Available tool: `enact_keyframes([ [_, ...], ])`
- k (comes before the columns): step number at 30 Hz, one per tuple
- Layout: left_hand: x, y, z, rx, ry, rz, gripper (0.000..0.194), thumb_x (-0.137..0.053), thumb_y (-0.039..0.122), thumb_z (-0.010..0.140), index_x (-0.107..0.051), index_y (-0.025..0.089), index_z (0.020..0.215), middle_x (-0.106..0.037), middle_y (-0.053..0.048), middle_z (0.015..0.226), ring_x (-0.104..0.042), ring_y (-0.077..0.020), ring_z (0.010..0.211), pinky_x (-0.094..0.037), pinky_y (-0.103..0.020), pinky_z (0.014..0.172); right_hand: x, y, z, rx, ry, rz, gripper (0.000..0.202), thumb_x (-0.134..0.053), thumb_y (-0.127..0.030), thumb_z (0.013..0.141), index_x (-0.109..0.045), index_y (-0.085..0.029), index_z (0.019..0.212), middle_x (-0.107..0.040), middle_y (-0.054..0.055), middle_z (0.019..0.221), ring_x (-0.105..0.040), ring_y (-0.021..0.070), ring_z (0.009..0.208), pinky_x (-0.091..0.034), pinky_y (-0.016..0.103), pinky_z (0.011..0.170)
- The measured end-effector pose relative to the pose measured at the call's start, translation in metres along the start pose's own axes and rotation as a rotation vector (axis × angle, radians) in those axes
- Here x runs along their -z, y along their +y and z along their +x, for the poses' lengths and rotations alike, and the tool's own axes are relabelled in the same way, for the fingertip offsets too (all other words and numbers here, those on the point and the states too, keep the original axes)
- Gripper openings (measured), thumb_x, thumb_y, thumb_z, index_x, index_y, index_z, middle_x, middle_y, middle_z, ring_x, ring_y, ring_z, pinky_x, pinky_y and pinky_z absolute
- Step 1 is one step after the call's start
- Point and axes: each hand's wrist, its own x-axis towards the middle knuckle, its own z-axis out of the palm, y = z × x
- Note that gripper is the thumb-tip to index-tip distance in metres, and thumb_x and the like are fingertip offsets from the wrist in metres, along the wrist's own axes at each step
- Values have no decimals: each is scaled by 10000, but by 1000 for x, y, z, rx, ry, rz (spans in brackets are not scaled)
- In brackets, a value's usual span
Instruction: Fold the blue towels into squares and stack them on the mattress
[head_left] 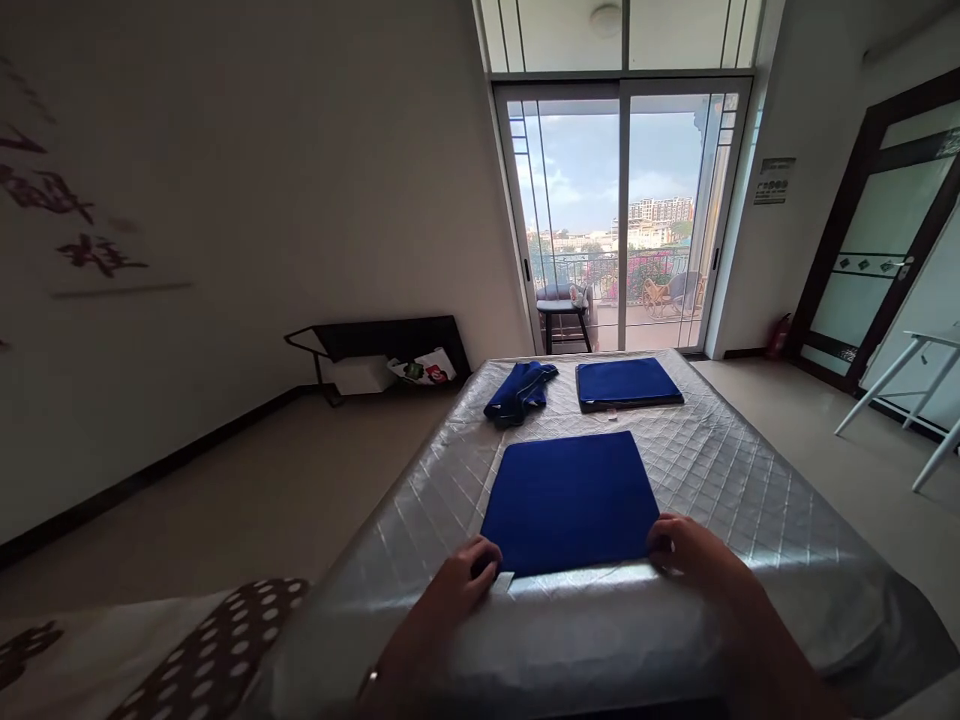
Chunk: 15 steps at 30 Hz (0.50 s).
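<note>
A flat blue cloth (571, 500) lies spread on the silver quilted cover (720, 480). At its near left corner, my left hand (469, 572) is closed with fingertips pinching the edge, beside a small white tag (502, 583). The near right corner is pinched by my right hand (679, 545), its thumb and fingers curled together. Beyond this cloth sits a neat stack of folded blue cloth (630, 382) with a dark lower layer. To the left of the stack, a crumpled blue cloth (517, 392) rests on the cover.
A black low rack (386, 340) with a white box and a bag stands beyond the bed's left side. Brown dotted bedding (232, 640) is at lower left. A white-legged table (885, 385) stands right; a dark stool (564, 308) is behind the sliding glass door.
</note>
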Motion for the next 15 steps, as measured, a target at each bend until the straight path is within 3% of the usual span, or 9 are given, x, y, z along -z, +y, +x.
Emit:
enact_keyframes([
  [7,11,7,-6,13,-67,-97,277,-500,245,657,-674,213,871,-690,-40,946,-637,-208,880,-505,-318,809,5,-14,-1,61,41,-211,229,-530,-137,785,-741,-222,815,-718,45,936,-658,180,853,-479,282,805],
  [11,15,17,-9,21,-75,-89,232,-577,314,730,-699,213,901,-695,-35,962,-645,-193,846,-516,-298,777,5,-16,1,92,216,-271,236,-479,-210,886,-708,-244,932,-721,42,987,-671,180,890,-494,288,811],
  [15,14,13,-8,7,-48,-113,297,-682,432,750,-721,225,960,-703,-48,1020,-666,-205,921,-531,-303,832,2,-17,2,131,393,-302,254,-426,-237,955,-676,-234,998,-729,40,967,-688,155,765,-474,238,658],
])
